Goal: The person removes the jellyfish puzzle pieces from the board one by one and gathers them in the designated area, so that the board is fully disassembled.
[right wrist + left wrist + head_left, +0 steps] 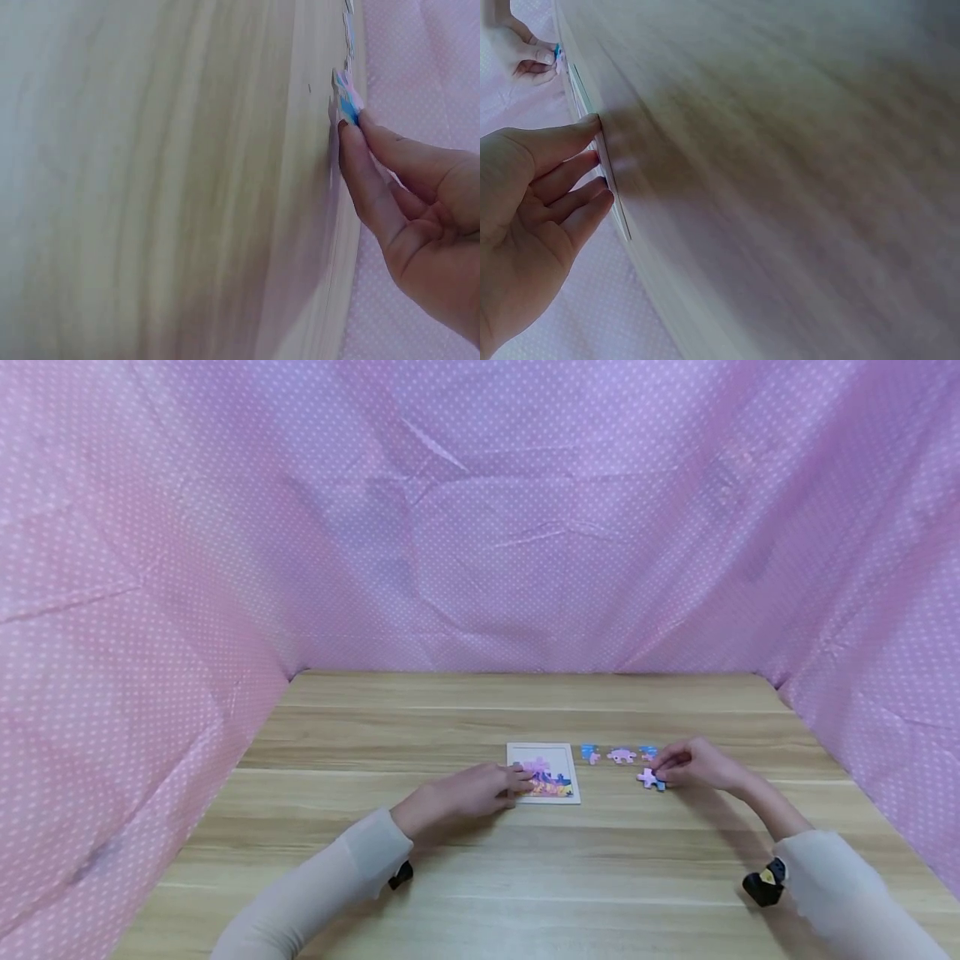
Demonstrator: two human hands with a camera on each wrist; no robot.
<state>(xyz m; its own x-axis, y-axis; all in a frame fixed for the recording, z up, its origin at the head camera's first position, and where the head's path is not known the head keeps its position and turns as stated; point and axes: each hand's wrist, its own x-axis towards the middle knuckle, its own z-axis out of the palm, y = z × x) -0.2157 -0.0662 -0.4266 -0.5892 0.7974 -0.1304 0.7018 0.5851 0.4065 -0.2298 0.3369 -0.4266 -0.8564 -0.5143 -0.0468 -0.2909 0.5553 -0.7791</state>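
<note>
Pinched pink-and-blue knobbed jigsaw piece (647, 778) by blue side in right hand (701, 764), near three loose pink-and-blue pieces (621, 756) on wood-grain worktop (562, 877), seemingly to leave other edges free. Rested loosely extended left hand (480, 789) along left side of white rectangular puzzle tray (540, 746), probably against sliding.

A white-framed puzzle (561, 758), partly filled with colourful pieces (553, 788) in its nearer part, is touched by the left hand (480, 789), while one pink-and-blue piece (647, 778) is pinched by the right hand (697, 765) near three loose pieces (622, 756).
</note>
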